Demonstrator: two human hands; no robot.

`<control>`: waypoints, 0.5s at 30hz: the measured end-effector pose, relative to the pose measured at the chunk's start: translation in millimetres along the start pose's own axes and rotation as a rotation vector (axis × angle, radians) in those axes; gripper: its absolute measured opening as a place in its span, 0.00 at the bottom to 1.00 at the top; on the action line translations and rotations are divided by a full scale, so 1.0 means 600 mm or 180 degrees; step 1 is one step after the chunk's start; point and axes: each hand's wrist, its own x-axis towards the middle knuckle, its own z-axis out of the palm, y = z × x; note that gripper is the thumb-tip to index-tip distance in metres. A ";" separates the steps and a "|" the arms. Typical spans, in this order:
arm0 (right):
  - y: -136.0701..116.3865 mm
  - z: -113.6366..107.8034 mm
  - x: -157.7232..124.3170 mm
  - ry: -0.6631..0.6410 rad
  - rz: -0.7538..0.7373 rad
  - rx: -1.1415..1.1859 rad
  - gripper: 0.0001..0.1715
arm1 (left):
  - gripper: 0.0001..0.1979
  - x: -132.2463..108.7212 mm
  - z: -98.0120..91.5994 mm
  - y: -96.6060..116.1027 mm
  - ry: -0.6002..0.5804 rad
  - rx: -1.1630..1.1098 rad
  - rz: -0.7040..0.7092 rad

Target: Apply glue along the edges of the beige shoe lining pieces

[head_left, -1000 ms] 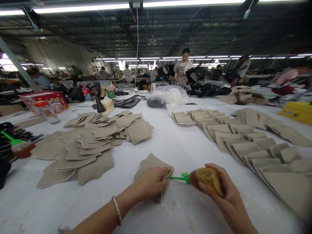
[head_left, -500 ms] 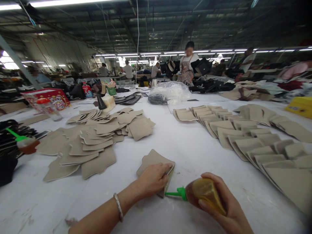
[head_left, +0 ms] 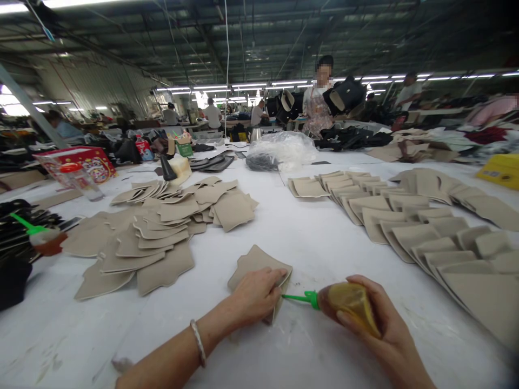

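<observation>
My left hand [head_left: 256,295] lies on a beige cut fabric piece [head_left: 255,262] on the white table [head_left: 308,237], its fingers curled over the piece's right edge. My right hand [head_left: 375,324] is wrapped round a soft amber glue bottle [head_left: 348,302] with a green nozzle [head_left: 300,297]. The nozzle tip points left and touches the edge of the piece just by my left fingers. A silver bangle [head_left: 198,342] sits on my left wrist.
A loose heap of beige pieces [head_left: 158,232] lies to the left; overlapping rows of beige pieces [head_left: 405,221] run along the right. A second glue bottle [head_left: 42,240] and black pieces sit at far left, a plastic bag [head_left: 279,151] at the back. Other people work at farther tables.
The nozzle tip slid down along the piece's right edge and has come back up to its upper part. My left hand stays on the piece.
</observation>
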 end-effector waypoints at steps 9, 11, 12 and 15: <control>-0.029 0.016 -0.006 0.0150 0.0161 0.0255 0.25 | 0.24 0.000 0.001 0.000 -0.0056 0.0051 -0.0040; -0.029 0.012 -0.002 0.0210 0.0096 0.0182 0.25 | 0.24 0.001 0.003 -0.002 -0.0043 0.0056 -0.0029; -0.027 0.009 0.000 0.0187 0.0050 0.0154 0.25 | 0.24 0.001 0.003 -0.003 -0.0034 0.0041 -0.0015; -0.015 0.001 0.000 -0.0136 -0.0116 0.0092 0.24 | 0.24 0.001 0.004 -0.005 -0.0007 -0.0021 0.0025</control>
